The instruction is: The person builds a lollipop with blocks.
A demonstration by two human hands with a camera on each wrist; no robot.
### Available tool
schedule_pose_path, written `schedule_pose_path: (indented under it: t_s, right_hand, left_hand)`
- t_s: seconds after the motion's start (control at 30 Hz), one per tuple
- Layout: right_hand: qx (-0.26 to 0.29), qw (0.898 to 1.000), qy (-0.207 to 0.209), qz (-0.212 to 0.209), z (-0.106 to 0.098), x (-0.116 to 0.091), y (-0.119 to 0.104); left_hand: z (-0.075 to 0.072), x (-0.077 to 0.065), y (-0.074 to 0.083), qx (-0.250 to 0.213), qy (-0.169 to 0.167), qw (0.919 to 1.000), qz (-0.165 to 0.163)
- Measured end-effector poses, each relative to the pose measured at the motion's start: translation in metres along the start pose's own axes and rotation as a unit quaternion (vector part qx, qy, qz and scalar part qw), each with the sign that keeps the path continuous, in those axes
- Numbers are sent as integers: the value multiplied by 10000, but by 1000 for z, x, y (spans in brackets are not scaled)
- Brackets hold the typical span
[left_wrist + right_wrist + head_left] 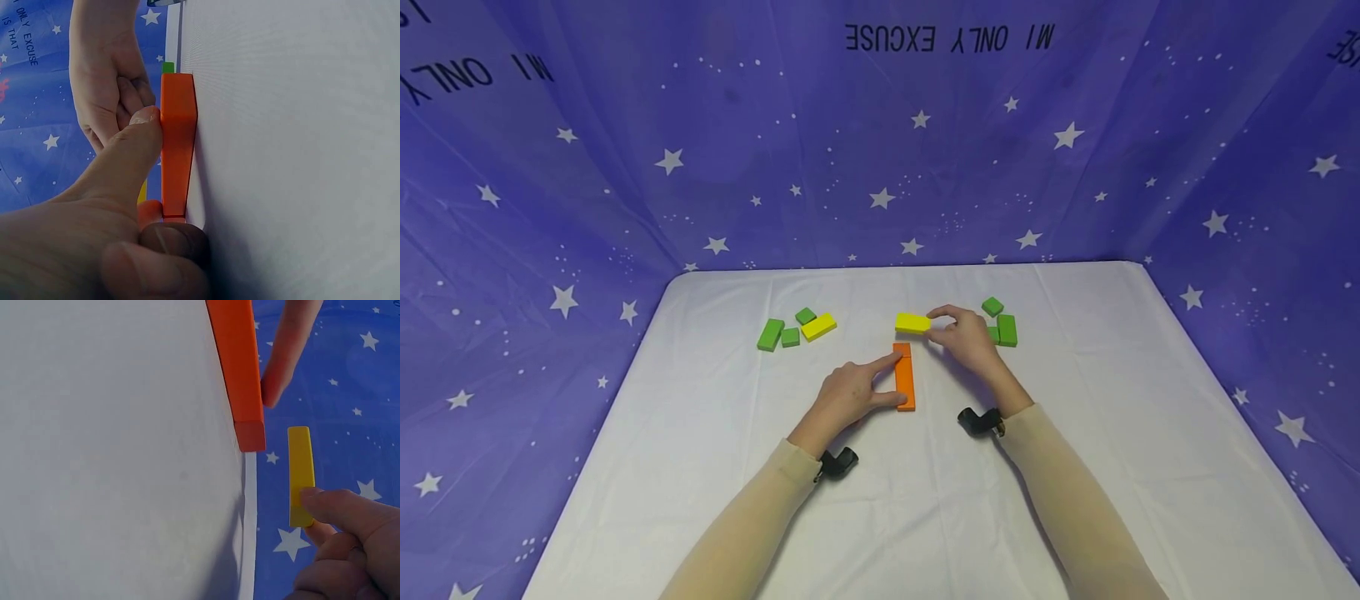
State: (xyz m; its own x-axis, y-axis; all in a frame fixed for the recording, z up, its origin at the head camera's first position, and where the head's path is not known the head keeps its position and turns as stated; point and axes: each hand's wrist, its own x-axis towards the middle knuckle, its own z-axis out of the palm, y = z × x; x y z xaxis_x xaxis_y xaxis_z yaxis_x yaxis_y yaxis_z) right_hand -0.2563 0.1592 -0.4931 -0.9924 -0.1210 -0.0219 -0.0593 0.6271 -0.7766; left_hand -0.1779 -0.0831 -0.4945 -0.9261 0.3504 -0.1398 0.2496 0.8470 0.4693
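Observation:
A long orange block [905, 385] lies lengthwise on the white table, with a small orange block [902, 347] against its far end. My left hand [848, 392] rests its thumb and index finger on top of the orange pieces, the thumb near the close end and the index finger near the seam. Past the far end, my right hand [964, 337] pinches a yellow block [912, 323] by its right end. In the right wrist view that yellow block [300, 456] is raised higher than the orange ones, with thumb and finger on opposite faces.
On the left lie a green rectangular block [771, 335], two small green blocks [790, 337] and another yellow block [818, 327]. Behind my right hand are a green rectangular block [1007, 330] and small green blocks [992, 307]. A starry purple curtain [880, 150] surrounds the white table [910, 500].

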Motion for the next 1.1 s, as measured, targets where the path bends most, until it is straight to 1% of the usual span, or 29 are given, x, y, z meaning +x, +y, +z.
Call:
schedule_pose_path:
  t_s: [0.17, 0.4, 0.93, 1.1]
  right_hand:
    - [-25, 9999, -91, -47, 2, 0, -3]
    - [90, 9998, -129, -120, 5, 0, -3]
    - [-313, 9993, -221, -34, 12, 1, -5]
    - [-335, 9992, -225, -50, 14, 3, -4]
  left_hand:
    - [0, 0, 0, -35, 18, 10000, 23]
    - [0, 0, 0, -21, 9, 10000, -33]
    - [0, 0, 0, -57, 0, 10000, -17]
    - [0, 1, -1, -45, -35, 10000, -22]
